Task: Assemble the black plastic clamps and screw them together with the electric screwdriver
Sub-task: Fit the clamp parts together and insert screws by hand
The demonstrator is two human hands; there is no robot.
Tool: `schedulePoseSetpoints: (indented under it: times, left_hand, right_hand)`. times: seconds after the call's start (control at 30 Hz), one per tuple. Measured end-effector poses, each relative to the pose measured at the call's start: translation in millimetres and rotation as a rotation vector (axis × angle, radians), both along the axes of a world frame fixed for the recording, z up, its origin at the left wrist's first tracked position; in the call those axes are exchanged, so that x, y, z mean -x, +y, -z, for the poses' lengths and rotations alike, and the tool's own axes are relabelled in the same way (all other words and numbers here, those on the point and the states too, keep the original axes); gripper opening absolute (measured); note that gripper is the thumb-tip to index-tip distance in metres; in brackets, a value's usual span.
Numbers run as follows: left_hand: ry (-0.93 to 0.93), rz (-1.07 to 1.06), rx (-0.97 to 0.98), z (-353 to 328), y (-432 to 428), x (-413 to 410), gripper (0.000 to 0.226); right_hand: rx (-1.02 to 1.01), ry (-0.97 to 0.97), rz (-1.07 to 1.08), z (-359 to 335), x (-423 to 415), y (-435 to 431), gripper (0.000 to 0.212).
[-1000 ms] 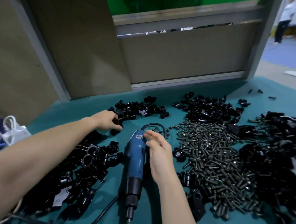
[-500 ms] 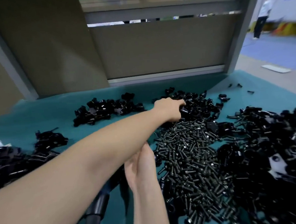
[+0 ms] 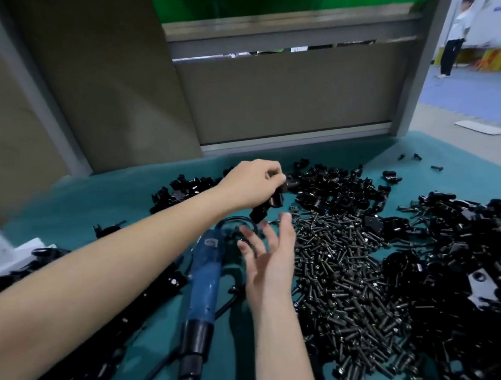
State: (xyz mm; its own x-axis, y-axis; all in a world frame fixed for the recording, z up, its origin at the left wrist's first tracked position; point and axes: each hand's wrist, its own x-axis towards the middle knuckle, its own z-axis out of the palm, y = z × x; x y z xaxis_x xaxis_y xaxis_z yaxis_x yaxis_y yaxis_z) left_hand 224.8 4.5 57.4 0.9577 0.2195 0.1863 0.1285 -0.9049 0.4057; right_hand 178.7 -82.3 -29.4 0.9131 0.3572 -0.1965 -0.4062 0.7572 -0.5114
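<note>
Clamp pieces: the left hand (image 3: 253,183) was closed around black plastic clamp pieces (image 3: 269,204), lifted just above the table near the middle of its far edge; how many pieces were in the grip could not be told.
Right hand: the right hand (image 3: 270,255) was open and empty, palm tilted up and fingers spread, just below the held pieces.
Step in hand: gathering parts, by the look of it; nothing appeared joined or screwed yet.
Next move: probably passing or mating the pieces over the open palm, which would call for lining up their screw holes before a screw was picked.
Screws: a thick heap of small dark metal screws (image 3: 338,272) lay just right of the open hand, glossy and cylindrical with round heads.
Screwdriver: the electric screwdriver (image 3: 205,279) lay untouched on the table just left of the right hand, blue smooth body, black collar, tip toward the near edge, black cable (image 3: 155,374) trailing off.
Loose clamps: piles of angular, shiny black clamp parts (image 3: 341,186) sat along the far edge and toward the right edge.
Table: the table (image 3: 75,202) was covered in matte teal cloth.
</note>
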Motion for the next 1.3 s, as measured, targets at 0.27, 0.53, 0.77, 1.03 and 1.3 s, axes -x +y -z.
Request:
schedulePoseSetpoints:
  times: [0.27,0.53,0.77,1.03,1.3]
  left_hand:
    - [-0.280,-0.103,0.458,3.6,-12.4,139.9,0.017]
    - [-0.239,-0.283,1.455,48.8,-88.9,205.1,0.031]
    - [-0.299,-0.242,1.614,72.6,-95.1,215.5,0.025]
    - [-0.284,-0.174,1.402,77.3,-90.7,222.4,0.052]
    - [-0.308,-0.031,1.188,79.5,-90.9,226.1,0.052]
  right_hand:
    - [0.338,-0.480,-0.073,-48.8,24.6,-16.7,0.017]
    - [0.704,-0.541,-0.124,-49.1,55.7,-101.7,0.006]
    - [0.533,-0.486,-0.293,-18.2,110.1,-129.1,0.028]
    - [0.616,-0.518,-0.185,-12.0,117.2,-122.7,0.032]
    - [0.577,-0.514,-0.177,-14.4,118.9,-119.4,0.030]
